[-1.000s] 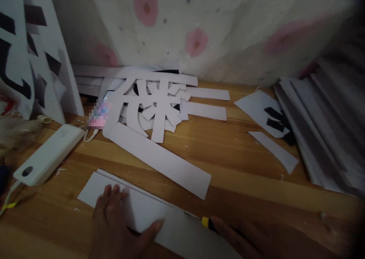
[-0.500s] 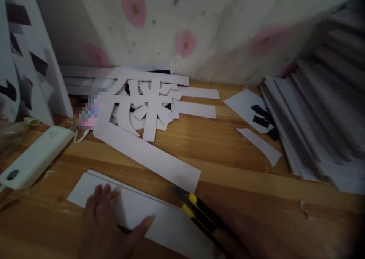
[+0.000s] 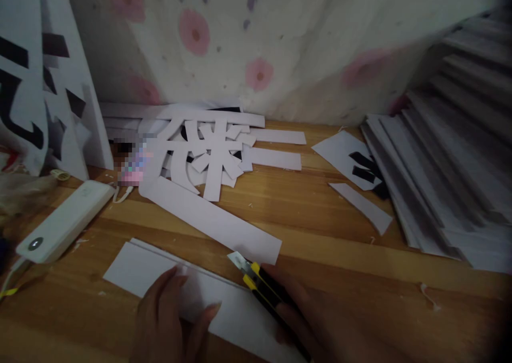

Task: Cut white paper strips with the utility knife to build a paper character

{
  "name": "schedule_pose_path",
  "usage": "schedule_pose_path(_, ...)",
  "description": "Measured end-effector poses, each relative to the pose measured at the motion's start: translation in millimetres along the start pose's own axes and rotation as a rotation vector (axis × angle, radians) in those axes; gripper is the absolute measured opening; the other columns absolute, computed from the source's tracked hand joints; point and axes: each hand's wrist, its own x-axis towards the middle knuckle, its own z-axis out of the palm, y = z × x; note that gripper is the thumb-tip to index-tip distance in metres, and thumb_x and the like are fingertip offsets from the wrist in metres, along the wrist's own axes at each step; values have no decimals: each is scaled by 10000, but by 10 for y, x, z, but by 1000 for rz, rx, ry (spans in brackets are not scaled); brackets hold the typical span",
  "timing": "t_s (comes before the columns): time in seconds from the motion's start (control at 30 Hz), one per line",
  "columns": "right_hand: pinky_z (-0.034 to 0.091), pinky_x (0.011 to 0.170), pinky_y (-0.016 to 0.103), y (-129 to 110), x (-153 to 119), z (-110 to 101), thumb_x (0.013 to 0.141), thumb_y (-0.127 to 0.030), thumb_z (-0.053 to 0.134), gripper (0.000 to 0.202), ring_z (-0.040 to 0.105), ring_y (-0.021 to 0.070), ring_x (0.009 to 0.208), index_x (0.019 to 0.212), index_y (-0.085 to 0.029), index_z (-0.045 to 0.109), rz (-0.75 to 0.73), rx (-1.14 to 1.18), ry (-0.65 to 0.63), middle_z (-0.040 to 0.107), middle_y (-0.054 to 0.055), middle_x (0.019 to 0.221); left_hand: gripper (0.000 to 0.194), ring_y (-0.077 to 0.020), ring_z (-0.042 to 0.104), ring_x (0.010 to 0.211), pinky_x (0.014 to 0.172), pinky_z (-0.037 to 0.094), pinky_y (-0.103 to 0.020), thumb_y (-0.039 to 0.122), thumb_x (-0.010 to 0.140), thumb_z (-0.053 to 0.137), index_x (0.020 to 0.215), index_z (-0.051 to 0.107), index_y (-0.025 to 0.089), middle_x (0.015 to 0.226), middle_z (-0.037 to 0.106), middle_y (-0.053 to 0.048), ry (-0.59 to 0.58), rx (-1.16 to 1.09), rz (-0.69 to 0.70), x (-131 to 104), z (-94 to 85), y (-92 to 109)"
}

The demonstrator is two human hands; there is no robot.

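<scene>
My right hand (image 3: 296, 304) is wrapped round a black and yellow utility knife (image 3: 262, 288), its blade out and pointing up and left. The blade tip is close to the near edge of a long white foam-board strip (image 3: 224, 222). Below it lies another white board strip (image 3: 228, 299), with a second layer showing along its far edge. My left hand (image 3: 168, 309) rests on this near strip with bent fingers, thumb apart from them, not closed round anything. The knife crosses above the strip's right part; whether it touches is unclear.
White cut-out characters (image 3: 216, 155) lie heaped at the back. Stacked boards (image 3: 440, 182) stand at right, beside a curved offcut (image 3: 362, 208). A white power bank (image 3: 66, 222) with a cable is at left, near upright cut boards (image 3: 76, 96). A flowered curtain (image 3: 300, 48) hangs behind.
My left hand has shifted right along the near strip, its fingers more bent. The knife has moved slightly left and up, and its blade now shows clearly. The camera view has shifted a little.
</scene>
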Motion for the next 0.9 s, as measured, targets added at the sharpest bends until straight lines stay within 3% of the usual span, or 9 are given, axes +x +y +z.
schedule_pose_path(0.17,533,730,250,103,60,125,906,-155,404,483,667,156,875,1378,-255,402,3,147,11,672,68,1131,511,-330,489,1122,836,495,-459,457,867,472,1214,423,84,1190,498,-213,43,44,43,-81,49,129)
schedule_pose_path(0.3,532,783,304,152,81,166,908,-268,435,457,658,196,905,1364,-259,444,90,224,-34,662,71,1151,766,-418,437,1164,822,484,-528,608,809,456,1246,373,-16,1180,486,-284,72,113,148,-92,92,239)
schedule_pose_path(0.4,536,762,309,140,67,151,907,-292,439,445,657,189,846,1352,-281,459,81,267,-54,656,60,1159,903,-463,420,1163,796,479,-571,700,784,378,1261,339,-65,1180,468,-326,81,166,149,-78,96,317)
schedule_pose_path(0.6,530,652,316,180,55,222,931,-350,378,466,631,184,660,1387,-255,406,79,343,-64,698,56,861,857,-469,393,1209,849,465,-593,668,790,424,1239,363,-60,1217,448,-344,104,164,88,-91,110,414)
schedule_pose_path(0.73,508,604,285,191,72,168,943,-359,365,450,607,157,639,1382,-265,396,74,399,-75,684,53,883,839,-457,382,1229,891,446,-608,671,769,470,1222,385,-29,1238,445,-326,103,121,36,-103,119,442)
schedule_pose_path(0.9,480,600,250,252,75,58,970,-363,331,466,587,131,652,1417,-233,301,29,419,-213,650,10,757,870,-439,374,1245,942,419,-606,706,720,511,1206,399,-7,1234,453,-305,103,63,-33,-81,90,470)
